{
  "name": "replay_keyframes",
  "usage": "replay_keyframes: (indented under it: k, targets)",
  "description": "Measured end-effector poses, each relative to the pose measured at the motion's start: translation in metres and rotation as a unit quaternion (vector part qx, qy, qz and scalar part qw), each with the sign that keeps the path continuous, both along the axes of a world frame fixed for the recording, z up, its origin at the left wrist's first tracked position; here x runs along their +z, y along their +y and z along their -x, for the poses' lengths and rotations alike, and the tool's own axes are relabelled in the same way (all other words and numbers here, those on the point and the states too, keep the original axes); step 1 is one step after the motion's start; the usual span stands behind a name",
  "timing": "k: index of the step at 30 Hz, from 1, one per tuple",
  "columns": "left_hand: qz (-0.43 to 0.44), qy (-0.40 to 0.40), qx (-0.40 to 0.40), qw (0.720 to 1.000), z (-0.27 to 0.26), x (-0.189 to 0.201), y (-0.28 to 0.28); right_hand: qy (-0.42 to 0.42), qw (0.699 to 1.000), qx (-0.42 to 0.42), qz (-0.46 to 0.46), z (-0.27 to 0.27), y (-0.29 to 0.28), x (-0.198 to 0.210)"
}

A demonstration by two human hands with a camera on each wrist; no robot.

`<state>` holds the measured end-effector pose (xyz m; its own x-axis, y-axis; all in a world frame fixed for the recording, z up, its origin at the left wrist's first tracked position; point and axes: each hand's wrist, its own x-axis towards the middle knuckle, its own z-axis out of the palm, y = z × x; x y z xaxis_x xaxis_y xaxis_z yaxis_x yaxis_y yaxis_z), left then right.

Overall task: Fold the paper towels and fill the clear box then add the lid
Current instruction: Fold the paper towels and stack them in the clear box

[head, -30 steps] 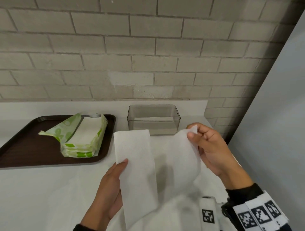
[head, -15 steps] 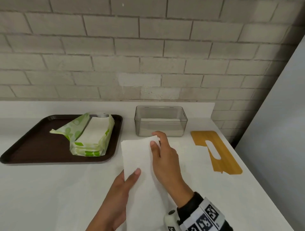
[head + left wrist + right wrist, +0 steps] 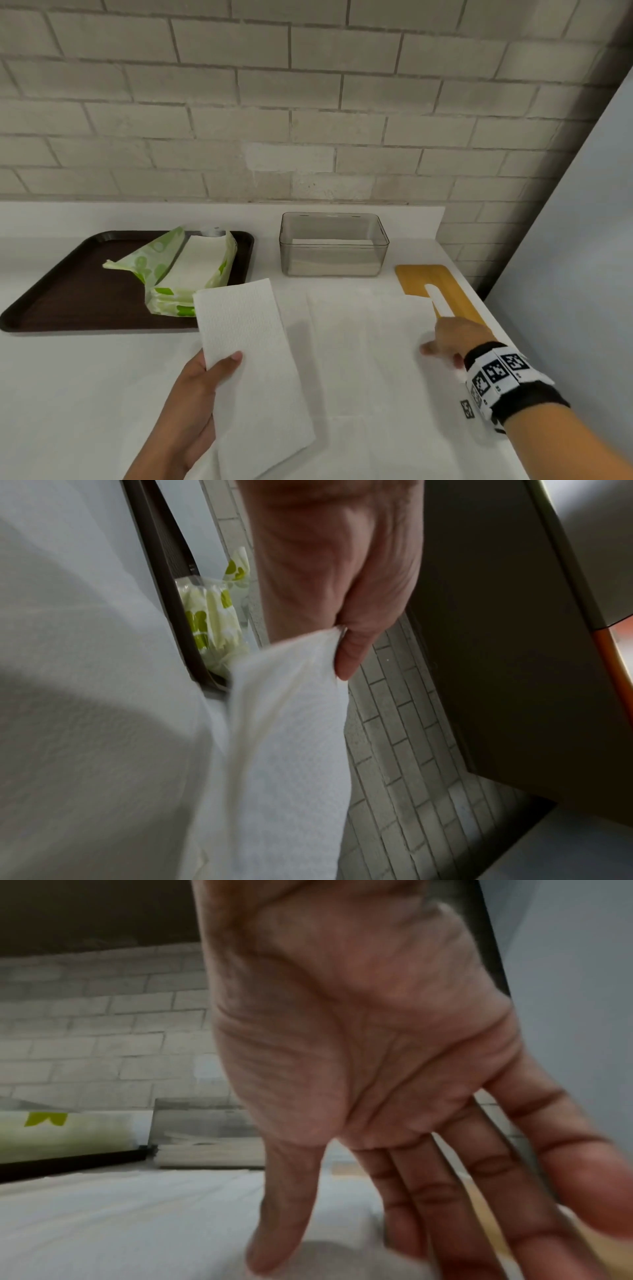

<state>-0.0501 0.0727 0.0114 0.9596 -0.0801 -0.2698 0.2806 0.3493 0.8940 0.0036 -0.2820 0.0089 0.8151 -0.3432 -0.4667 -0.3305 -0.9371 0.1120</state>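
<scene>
Left hand (image 3: 191, 394) pinches a folded paper towel (image 3: 250, 370) between thumb and fingers, holding it clear of the counter (image 3: 85, 394), apparently ready for the clear box (image 3: 334, 245) at twelve o'clock. Right hand (image 3: 452, 342), fingers straight and spread, reaches at three o'clock for an unfolded towel (image 3: 370, 346) lying flat, likely the next to fold. Beyond it waits the wooden lid (image 3: 445, 291); at ten o'clock, the towel pack (image 3: 185, 270) sits on a brown tray (image 3: 68, 291).
</scene>
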Motion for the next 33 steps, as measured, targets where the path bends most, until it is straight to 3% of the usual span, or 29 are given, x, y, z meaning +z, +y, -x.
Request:
replay_keyframes:
  k: [5,13,17,19,23,26,28,29,31,33]
  targets:
    - [-0.008,0.004,-0.024,1.000,-0.005,-0.003,-0.015,-0.076,0.992,-0.078,-0.068,0.008,-0.001,-0.019]
    - [-0.009,0.006,-0.068,0.998,-0.011,-0.005,-0.034,-0.197,0.966,-0.149,-0.072,0.013,-0.002,-0.023]
    - [-0.013,0.011,-0.074,0.997,-0.012,-0.009,-0.040,-0.194,0.963,-0.071,-0.173,0.012,-0.004,-0.033]
    - [-0.016,0.012,-0.079,0.997,-0.012,-0.010,-0.043,-0.137,0.982,-0.021,-0.129,0.012,0.000,-0.035]
    - [-0.018,0.012,-0.087,0.996,-0.011,-0.007,-0.045,-0.092,0.994,-0.006,-0.059,0.010,0.006,-0.027]
    - [-0.012,0.015,-0.080,0.997,-0.011,-0.006,-0.044,-0.124,0.987,0.006,-0.103,0.016,0.011,-0.011]
    - [0.006,0.025,-0.068,0.997,-0.011,-0.004,-0.043,-0.199,0.941,-0.023,-0.274,0.025,0.012,0.012]
    - [0.019,0.031,-0.059,0.998,-0.011,-0.003,-0.043,-0.227,0.891,-0.041,-0.391,0.032,0.016,0.028]
    - [0.041,0.041,-0.041,0.997,-0.013,-0.001,-0.044,-0.250,0.764,-0.065,-0.592,0.046,0.029,0.056]
    - [0.051,0.045,-0.029,0.997,-0.015,0.001,-0.047,-0.274,0.675,-0.059,-0.682,0.050,0.044,0.072]
